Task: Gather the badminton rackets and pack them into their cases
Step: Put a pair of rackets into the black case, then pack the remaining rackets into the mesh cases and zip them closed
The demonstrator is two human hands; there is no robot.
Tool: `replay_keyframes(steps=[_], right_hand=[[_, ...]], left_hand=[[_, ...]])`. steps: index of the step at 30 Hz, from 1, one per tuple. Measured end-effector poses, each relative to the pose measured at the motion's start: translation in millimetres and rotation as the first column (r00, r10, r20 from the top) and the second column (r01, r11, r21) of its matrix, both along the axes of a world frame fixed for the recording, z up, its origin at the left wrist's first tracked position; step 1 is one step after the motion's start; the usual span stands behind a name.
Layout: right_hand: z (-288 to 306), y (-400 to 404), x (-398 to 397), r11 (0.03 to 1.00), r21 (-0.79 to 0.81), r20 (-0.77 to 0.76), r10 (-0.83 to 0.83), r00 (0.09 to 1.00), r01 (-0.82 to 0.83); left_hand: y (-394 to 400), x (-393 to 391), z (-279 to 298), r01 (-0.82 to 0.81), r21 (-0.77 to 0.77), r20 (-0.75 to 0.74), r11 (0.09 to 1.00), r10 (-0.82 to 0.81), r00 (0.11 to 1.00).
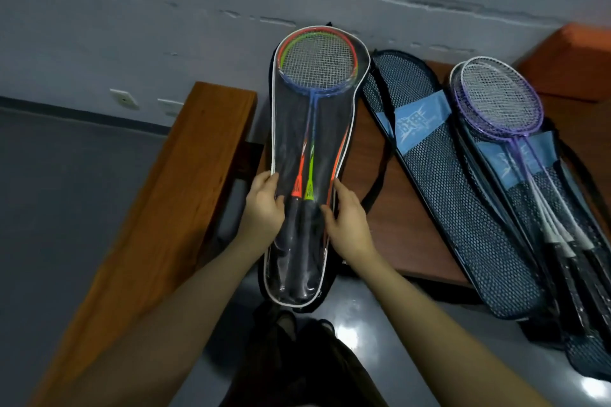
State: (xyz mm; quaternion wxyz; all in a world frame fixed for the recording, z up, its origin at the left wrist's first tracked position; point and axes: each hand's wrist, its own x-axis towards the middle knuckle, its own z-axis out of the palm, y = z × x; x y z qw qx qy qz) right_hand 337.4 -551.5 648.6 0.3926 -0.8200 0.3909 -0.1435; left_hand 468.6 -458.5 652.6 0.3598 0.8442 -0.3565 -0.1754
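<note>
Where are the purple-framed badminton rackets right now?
In the head view, the purple-framed badminton rackets lie far right on a black mesh case with a blue panel, beside another mesh case.

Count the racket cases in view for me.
3: the clear case held by both hands, an empty mesh case beside it, and a mesh case under the purple rackets. More may be hidden beneath.

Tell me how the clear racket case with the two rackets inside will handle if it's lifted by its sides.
The clear case looks like thin film with a white piped edge, so alone it would probably flop. The two rackets inside likely stiffen it lengthwise. Its glossy face may be slippery where the left hand and right hand hold its edges. It probably weighs little.
</note>
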Motion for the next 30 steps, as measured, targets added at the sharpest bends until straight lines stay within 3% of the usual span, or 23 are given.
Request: replay_keyframes(steps=[2, 6, 9, 12, 15, 20, 24, 30], right_hand=[[-9.6, 1.9, -1.4, 0.999, -0.039, -0.118, 0.003, 0.993, -0.007], [-19.3, -0.3, -5.3, 0.955, -0.287, -0.364, -0.041, 0.931, -0.070], [-22.6, -6.0, -5.4, 0.953, -0.282, -0.466, -0.036, 0.884, -0.110], [-21.6, -12.6, -5.7, 0.958, -0.257, -0.464, -0.006, 0.886, -0.128], [-17.1, -24.6, -16.6, 0.967, -0.232, -0.362, 0.012, 0.932, -0.103], [-12.9, -67.1, -63.5, 0.984, -0.165, -0.248, -0.100, 0.963, 0.060], [-10.3, -117.9, -106.1, 0.972, -0.185, -0.291, -0.197, 0.936, 0.147], [-16.8, -203.6, -157.8, 0.968, -0.239, -0.394, -0.174, 0.903, 0.082]], left_hand=[[5.0, -0.7, -8.3, 0.032, 0.060, 0.057, 0.998, -0.035, 0.998], [12.0, 2.7, -22.9, 0.110, 0.298, 0.243, 0.948, -0.186, 0.952], [13.0, 6.9, -30.6, 0.145, 0.379, 0.297, 0.914, -0.269, 0.916], [9.5, 7.4, -25.7, 0.149, 0.397, 0.296, 0.906, -0.280, 0.913], [-3.2, -0.5, -6.3, 0.165, 0.367, 0.275, 0.915, -0.276, 0.921], [-55.1, -31.2, 12.6, 0.293, 0.310, 0.235, 0.904, -0.372, 0.898], [-108.0, -73.1, 17.5, 0.356, 0.269, 0.170, 0.895, -0.408, 0.897], [-185.2, -133.8, 11.1, 0.390, 0.292, -0.030, 0.873, -0.399, 0.917]])
